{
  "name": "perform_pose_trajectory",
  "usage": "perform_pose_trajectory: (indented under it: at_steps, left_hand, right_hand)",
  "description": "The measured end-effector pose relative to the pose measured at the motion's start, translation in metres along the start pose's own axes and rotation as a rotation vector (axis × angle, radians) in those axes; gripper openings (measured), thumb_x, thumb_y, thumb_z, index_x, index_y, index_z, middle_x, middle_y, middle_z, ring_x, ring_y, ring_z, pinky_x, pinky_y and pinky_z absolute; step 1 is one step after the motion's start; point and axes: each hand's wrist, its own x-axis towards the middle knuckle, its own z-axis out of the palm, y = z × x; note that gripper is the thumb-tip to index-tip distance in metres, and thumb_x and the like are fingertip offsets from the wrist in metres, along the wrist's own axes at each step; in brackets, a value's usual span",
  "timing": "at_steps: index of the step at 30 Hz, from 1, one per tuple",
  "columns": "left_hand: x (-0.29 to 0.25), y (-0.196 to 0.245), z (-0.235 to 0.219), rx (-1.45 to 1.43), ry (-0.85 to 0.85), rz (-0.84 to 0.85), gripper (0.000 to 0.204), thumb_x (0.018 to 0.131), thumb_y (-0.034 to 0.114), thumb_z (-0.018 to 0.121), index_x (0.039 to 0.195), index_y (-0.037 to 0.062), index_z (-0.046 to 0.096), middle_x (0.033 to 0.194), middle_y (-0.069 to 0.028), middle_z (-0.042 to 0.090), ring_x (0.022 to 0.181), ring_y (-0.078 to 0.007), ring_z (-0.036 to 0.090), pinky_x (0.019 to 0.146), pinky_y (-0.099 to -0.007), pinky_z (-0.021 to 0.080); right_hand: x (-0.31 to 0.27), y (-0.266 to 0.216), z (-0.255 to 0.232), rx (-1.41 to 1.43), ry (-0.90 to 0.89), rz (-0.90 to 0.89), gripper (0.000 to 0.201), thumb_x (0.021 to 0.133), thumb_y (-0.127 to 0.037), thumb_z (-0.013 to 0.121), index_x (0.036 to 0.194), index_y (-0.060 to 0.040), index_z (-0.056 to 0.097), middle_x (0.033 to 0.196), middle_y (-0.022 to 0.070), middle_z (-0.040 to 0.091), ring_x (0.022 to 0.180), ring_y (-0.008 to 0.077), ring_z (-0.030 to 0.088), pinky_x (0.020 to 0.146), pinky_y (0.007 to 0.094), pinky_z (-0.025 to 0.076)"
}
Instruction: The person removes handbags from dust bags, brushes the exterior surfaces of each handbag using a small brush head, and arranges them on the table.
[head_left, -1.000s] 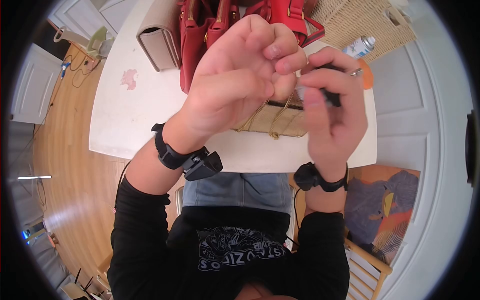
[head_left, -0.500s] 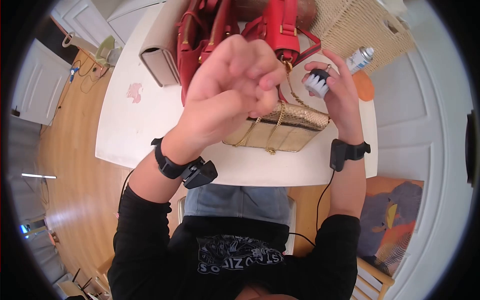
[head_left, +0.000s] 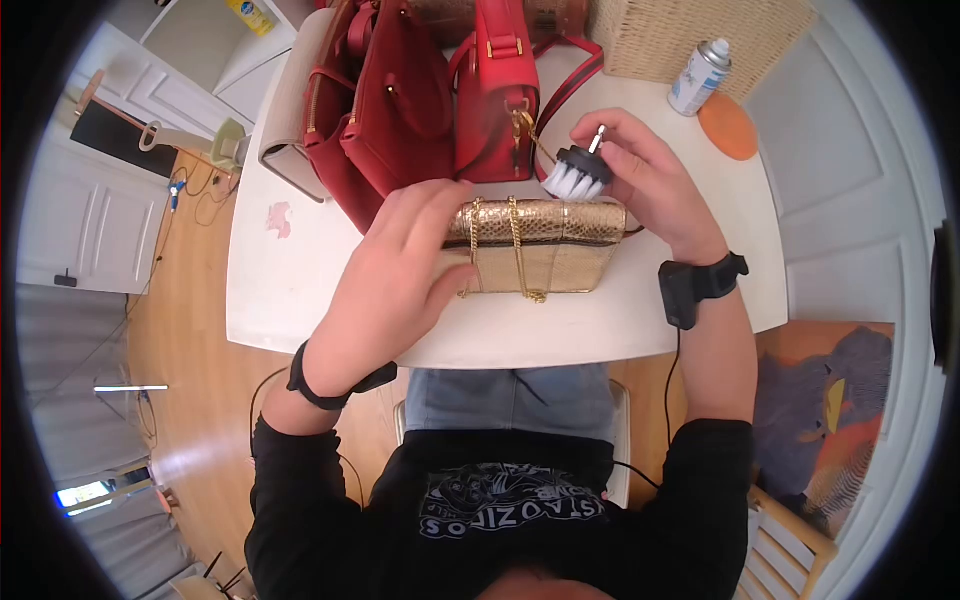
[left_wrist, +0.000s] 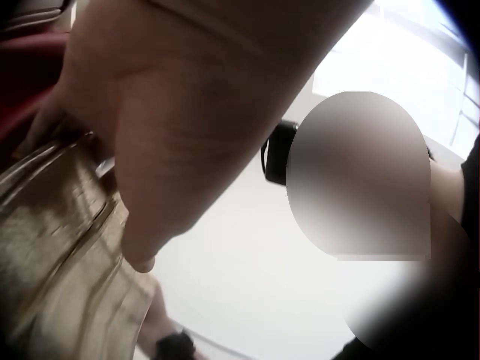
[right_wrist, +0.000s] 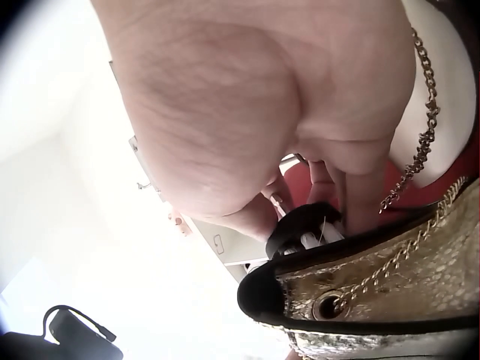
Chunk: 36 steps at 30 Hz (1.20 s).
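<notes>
In the head view, a gold snakeskin-textured bag (head_left: 565,260) with a chain stands near the table's front edge. My left hand (head_left: 385,275) is at its left end, fingers extended over the top corner and thumb apart in front; firm contact cannot be told. My right hand (head_left: 655,185) pinches a round brush (head_left: 577,174) with a black base, white bristles and metal shank, just above the bag's top right. The right wrist view has the brush's black base (right_wrist: 304,225) behind the bag's edge (right_wrist: 375,289), partly hidden by fingers.
Red handbags (head_left: 400,110) and a beige bag (head_left: 285,135) stand behind on the white table (head_left: 520,335). A woven basket (head_left: 650,45), a spray can (head_left: 698,80) and an orange disc (head_left: 728,128) are at the back right.
My left hand has come down from in front of the head camera to the gold bag's left end, its fingers uncurled. My right hand has lowered the brush toward the bag.
</notes>
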Motion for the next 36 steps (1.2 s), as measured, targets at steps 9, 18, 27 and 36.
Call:
perform_pose_trajectory:
  at_steps: [9,18,27,36]
  left_hand:
    - [0.015,-0.038,0.021,-0.541,-0.178,0.128,0.045,0.084,-0.008,0.074,0.127,0.0037,0.065,0.131,-0.0161,0.059,0.125,-0.0366,0.064,0.104,-0.0457,0.053]
    - [0.020,-0.065,0.044,-0.926,-0.147,0.180,0.045,0.095,-0.007,0.063,0.138,0.0044,0.057,0.141,-0.0173,0.051,0.140,-0.0382,0.055,0.117,-0.0498,0.045]
    - [0.012,-0.070,0.063,-1.044,-0.157,0.137,0.065,0.102,-0.001,0.064,0.156,0.0125,0.029,0.143,-0.0241,0.049,0.132,-0.0319,0.055,0.114,-0.0483,0.045]
    - [0.008,-0.071,0.061,-1.037,-0.169,0.078,0.068,0.102,-0.002,0.064,0.158,0.0103,0.027,0.144,-0.0220,0.050,0.132,-0.0303,0.055,0.115,-0.0484,0.045]
  right_hand:
    - [-0.011,-0.016,0.000,-0.254,-0.290,0.024,0.016,0.106,-0.012,0.067,0.116,-0.0003,0.073,0.110,0.0038,0.073,0.100,0.0135,0.069,0.087,0.0311,0.060]
    - [-0.010,-0.012,-0.006,-0.267,0.021,-0.270,0.019,0.104,-0.012,0.069,0.115,-0.0002,0.078,0.107,0.0045,0.076,0.101,0.0144,0.071,0.095,0.0300,0.055]
    - [-0.008,-0.002,-0.009,-0.380,-0.163,-0.020,0.011,0.100,-0.012,0.071,0.105,-0.0030,0.076,0.085,-0.0011,0.070,0.074,0.0053,0.062,0.061,0.0215,0.044]
    - [-0.012,-0.018,-0.006,-0.287,-0.025,-0.029,0.010,0.102,-0.010,0.067,0.107,-0.0040,0.072,0.090,-0.0018,0.067,0.079,0.0034,0.058,0.068,0.0204,0.044]
